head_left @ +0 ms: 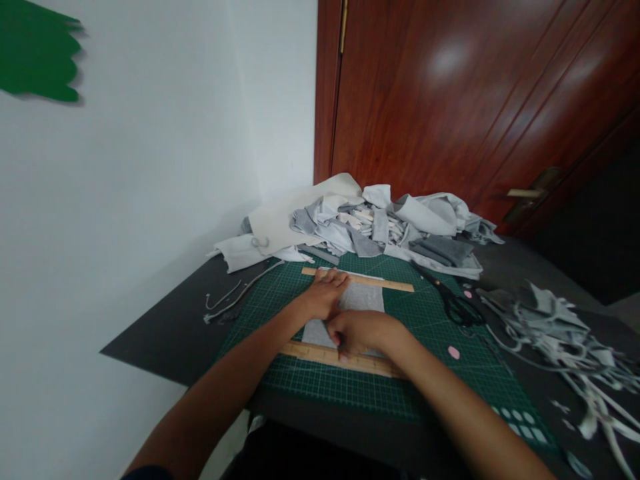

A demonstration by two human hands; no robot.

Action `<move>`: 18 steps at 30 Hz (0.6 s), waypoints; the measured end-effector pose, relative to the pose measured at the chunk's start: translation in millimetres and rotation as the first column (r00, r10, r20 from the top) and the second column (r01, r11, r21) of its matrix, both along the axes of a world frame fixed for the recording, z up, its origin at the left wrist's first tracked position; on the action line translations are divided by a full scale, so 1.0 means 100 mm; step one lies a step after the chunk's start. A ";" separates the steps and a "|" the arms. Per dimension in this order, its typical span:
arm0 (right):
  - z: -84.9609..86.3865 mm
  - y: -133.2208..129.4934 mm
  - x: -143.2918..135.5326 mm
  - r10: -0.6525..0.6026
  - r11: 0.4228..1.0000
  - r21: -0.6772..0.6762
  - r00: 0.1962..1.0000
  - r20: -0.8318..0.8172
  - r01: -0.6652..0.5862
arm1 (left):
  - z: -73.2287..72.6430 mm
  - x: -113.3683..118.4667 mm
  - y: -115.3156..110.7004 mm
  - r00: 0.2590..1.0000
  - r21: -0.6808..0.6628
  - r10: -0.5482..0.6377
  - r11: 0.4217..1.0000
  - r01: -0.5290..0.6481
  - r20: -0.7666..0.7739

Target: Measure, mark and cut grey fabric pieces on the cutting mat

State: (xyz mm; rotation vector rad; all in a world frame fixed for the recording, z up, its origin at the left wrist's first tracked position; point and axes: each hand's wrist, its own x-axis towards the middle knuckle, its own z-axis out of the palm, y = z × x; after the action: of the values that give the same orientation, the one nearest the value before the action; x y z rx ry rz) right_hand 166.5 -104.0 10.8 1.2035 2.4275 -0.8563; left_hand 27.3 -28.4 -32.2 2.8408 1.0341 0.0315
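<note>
A piece of grey fabric (361, 298) lies flat on a green cutting mat (415, 320). One wooden ruler (395, 285) crosses its far end, and a second wooden ruler (320, 355) lies along its near end. My left hand (327, 295) rests flat on the fabric, its fingers stretched out to the far ruler. Closer to me, my right hand (363, 331) is closed with its fingers curled, and a fingertip touches the near ruler. Whatever those curled fingers may hold is hidden.
Grey and white fabric scraps (350, 223) are heaped behind the mat, against a wooden door (450, 100). Black scissors (457, 307) lie at the mat's right side, near a pink oval piece (453, 352). Tangled fabric strips (565, 333) lie farther right. A white wall (165, 167) borders the left.
</note>
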 end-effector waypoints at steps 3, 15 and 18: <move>0.01 -0.02 -0.01 0.004 0.999 0.053 1.000 0.006 -0.004 | -0.03 0.02 0.00 0.999 0.034 0.021 0.999 -0.022 0.037; 0.26 -0.19 -0.10 -0.108 0.992 0.085 0.985 0.133 0.097 | 0.00 0.08 -0.04 0.998 0.142 -0.020 0.990 0.011 0.058; 0.37 -0.26 -0.15 -0.125 0.988 0.112 0.975 0.184 0.105 | 0.02 0.08 -0.06 0.998 0.121 -0.017 0.993 0.010 0.057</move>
State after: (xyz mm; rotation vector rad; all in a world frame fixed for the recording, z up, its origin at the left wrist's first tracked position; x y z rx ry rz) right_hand 151.7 -129.6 47.5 1.4067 2.2892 -0.6222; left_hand 35.7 -34.1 -30.2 2.9350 1.0354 0.1807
